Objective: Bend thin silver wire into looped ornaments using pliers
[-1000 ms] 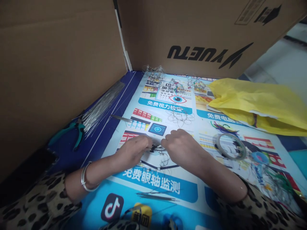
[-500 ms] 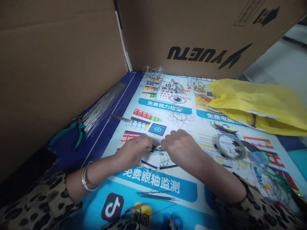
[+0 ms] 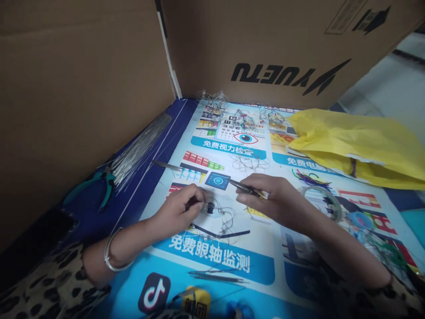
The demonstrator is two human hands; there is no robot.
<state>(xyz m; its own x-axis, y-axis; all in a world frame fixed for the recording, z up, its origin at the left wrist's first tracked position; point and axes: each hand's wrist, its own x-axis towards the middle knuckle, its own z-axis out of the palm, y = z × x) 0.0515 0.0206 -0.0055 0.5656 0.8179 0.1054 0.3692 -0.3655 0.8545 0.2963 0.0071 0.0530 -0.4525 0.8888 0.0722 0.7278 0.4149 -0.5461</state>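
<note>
My left hand [image 3: 186,204] is closed in a pinch at the left end of a thin looped wire piece [image 3: 226,221] with small beads along it. The exact spot between the fingertips is hidden. In my right hand [image 3: 268,195] is a slim, dark, pointed metal tool [image 3: 245,187] that looks like tweezers, its tip toward the upper left. The tool is apart from the wire piece. Below the hands lie several short dark wires [image 3: 217,278]. A wire flower shape [image 3: 250,160] rests on the printed sheet above them.
Teal-handled pliers [image 3: 108,188] and a bundle of straight wires [image 3: 136,153] lie at left. Cardboard walls [image 3: 83,66] stand behind. At right are a yellow bag [image 3: 358,141], a tape roll [image 3: 334,204] and tangled coloured wires [image 3: 381,248]. Another slim metal tool [image 3: 166,165] lies left of centre.
My right hand has moved right and up, away from my left hand, taking the pointed tool off the wire piece. My left hand has shifted slightly left.
</note>
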